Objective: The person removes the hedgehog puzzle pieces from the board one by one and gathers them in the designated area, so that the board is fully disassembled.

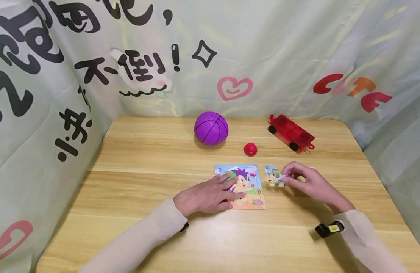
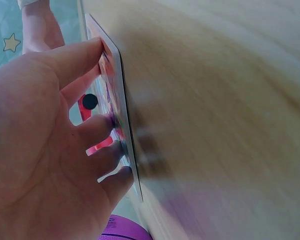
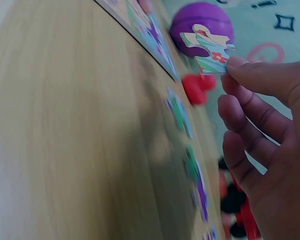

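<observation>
My left hand [image 1: 208, 195] lies palm down, fingers spread, on a square picture puzzle [image 1: 255, 189] showing a purple-haired hedgehog. In the left wrist view, its fingertips touch the puzzle board [image 2: 116, 70] along the face. To the right of the board, my right hand [image 1: 308, 181] pinches a puzzle piece [image 3: 210, 50] between thumb and index finger. That piece, with a red flower on it, is held above the table in the right wrist view. Beneath and beyond it, loose puzzle pieces [image 3: 179, 114] lie on the wood, partly hidden by the hand in the head view.
A purple ball [image 1: 211, 128] sits behind the puzzle. Right of it are a small red object [image 1: 250, 149] and a red toy wagon [image 1: 292, 132] with black wheels. Printed cloth [image 1: 281, 49] hangs along the back and sides of the wooden table [image 1: 145, 159].
</observation>
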The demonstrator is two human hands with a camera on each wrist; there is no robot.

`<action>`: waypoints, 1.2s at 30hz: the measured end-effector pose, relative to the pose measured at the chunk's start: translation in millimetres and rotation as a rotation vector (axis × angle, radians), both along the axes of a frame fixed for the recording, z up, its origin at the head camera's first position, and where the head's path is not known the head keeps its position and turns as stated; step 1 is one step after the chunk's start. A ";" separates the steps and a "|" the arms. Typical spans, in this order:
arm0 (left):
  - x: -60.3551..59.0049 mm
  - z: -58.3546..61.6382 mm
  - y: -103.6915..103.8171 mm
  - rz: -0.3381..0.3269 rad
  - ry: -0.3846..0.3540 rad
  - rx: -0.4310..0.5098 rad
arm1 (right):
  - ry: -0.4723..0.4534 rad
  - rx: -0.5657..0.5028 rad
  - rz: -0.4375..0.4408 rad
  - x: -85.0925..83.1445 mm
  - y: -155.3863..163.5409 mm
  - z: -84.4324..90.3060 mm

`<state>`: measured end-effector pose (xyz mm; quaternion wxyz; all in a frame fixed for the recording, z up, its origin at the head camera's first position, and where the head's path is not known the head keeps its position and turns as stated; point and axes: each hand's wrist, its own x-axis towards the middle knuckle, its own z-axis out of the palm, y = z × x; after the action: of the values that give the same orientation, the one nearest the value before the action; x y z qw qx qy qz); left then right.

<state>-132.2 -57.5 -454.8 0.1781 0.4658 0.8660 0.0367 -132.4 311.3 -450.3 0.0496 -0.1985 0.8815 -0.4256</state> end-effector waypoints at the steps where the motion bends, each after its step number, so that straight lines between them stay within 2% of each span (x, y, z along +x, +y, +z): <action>1: -0.1 0.3 0.1 0.001 -0.002 0.001 | 0.001 0.000 -0.009 1.5 5.5 0.6; 6: -0.1 1.0 0.1 0.005 -0.012 0.004 | 0.006 -0.017 -0.046 9.4 32.4 1.2; 12: 0.1 1.3 0.4 0.005 -0.017 0.008 | -0.005 0.011 -0.092 20.8 61.2 -0.4; 23: 0.0 1.9 0.2 0.015 -0.027 0.004 | -0.037 0.004 -0.110 38.4 102.3 -9.4; 36: 0.6 1.3 -0.6 0.013 -0.020 0.019 | -0.110 0.030 -0.151 42.2 120.7 -18.8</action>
<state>-131.6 -58.1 -453.5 0.1820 0.4616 0.8667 0.0510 -90.2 432.0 -469.0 0.0686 -0.1073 0.8962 -0.4249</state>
